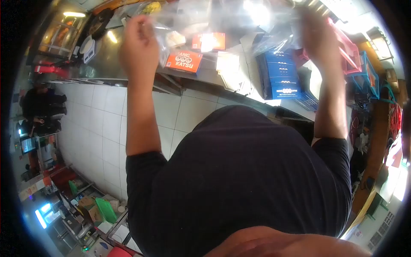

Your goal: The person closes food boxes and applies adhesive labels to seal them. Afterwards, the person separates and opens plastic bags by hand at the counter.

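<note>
A clear plastic bag or sheet [233, 19] stretches across the top of the view between my two hands. My left hand [140, 37] has its fingers curled closed at the plastic's left end. At the other end is my right hand [319, 36], blurred by motion, with the plastic drawn taut to it. Through and below the plastic I see an orange box [184, 62] lettered "KATSU" and another orange box [208, 41]. A row of dark blue printed packets [280, 75] lies near my right hand. A whitish packet [229, 68] sits between them at the counter's front edge.
Left on the steel counter [107, 53] stands a white scale [87, 49], near a glass display case [60, 32]. A pink basket [349, 51] and a blue crate [369, 73] are to the right. White floor tiles [92, 124] lie below; a dark-clothed person [43, 103] is at far left.
</note>
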Demonstrator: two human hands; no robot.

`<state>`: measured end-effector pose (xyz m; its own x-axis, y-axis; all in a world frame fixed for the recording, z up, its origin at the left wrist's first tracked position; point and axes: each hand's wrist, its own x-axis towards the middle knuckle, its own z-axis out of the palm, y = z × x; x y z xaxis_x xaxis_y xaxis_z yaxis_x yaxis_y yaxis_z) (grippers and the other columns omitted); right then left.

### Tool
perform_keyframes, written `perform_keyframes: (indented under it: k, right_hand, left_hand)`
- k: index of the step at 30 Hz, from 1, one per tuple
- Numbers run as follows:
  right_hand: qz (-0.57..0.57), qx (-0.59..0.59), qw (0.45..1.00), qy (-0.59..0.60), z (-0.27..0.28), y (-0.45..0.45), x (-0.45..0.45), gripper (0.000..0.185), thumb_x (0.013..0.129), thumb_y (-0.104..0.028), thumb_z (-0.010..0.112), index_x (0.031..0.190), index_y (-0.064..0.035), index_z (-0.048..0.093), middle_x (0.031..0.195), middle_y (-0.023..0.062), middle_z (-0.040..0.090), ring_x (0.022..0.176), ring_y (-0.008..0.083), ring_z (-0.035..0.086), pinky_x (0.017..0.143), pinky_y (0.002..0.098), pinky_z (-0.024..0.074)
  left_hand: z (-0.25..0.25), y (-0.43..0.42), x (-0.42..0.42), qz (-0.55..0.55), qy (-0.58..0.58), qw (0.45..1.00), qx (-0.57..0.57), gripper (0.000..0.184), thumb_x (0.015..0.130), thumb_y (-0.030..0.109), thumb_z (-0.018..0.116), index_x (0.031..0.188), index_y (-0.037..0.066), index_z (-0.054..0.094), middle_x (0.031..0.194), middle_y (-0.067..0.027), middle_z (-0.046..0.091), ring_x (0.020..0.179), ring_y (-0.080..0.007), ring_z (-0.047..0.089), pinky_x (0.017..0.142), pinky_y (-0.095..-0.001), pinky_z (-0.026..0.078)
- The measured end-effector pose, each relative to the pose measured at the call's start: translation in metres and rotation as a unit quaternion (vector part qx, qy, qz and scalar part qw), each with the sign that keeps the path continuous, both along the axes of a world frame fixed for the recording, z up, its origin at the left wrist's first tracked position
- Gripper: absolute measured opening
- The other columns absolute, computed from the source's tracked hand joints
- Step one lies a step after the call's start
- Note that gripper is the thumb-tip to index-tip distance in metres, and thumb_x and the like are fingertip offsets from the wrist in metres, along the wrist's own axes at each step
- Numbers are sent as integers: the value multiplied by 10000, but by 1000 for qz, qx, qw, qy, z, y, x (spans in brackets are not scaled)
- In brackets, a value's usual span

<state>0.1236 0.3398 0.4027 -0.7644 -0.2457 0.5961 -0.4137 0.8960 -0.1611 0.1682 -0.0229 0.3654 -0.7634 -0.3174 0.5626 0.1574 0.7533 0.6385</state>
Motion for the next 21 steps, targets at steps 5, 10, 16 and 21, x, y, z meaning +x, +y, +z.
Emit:
perform_keyframes:
  k: [5,10,16,21]
  right_hand:
    - [215,-8,919,329,-19,0,18,228,922,-118,563,1069,-41,719,1038,132,724,945,329,694,829,456,548]
    - [131,54,952,-271,-140,12,28,355,843,22,535,1097,-112,744,1108,125,731,1016,365,684,881,449,549]
    - [209,-288,890,-284,-143,26,7,368,984,-104,532,1303,67,599,1227,206,652,1160,284,621,1020,383,467]
    - [142,-292,896,-303,-83,12,0,485,943,-196,655,1349,57,580,1270,188,613,1199,292,586,1048,388,459]
  left_hand:
    - [-49,-8,4,-69,160,972,-156,171,923,20,613,1070,84,673,1018,-165,617,924,-364,610,806,-421,531]
    - [-150,-35,24,-72,-208,971,-95,221,914,101,612,1124,83,677,1103,-189,691,983,-364,675,841,-452,534]
    - [-128,-39,-7,-54,-371,884,280,340,982,246,618,1221,7,654,1024,-124,725,944,-262,701,813,-358,545]
    - [-85,-25,-31,-150,-117,881,432,359,988,242,649,1229,-24,642,1110,-100,694,983,-200,680,838,-334,547]
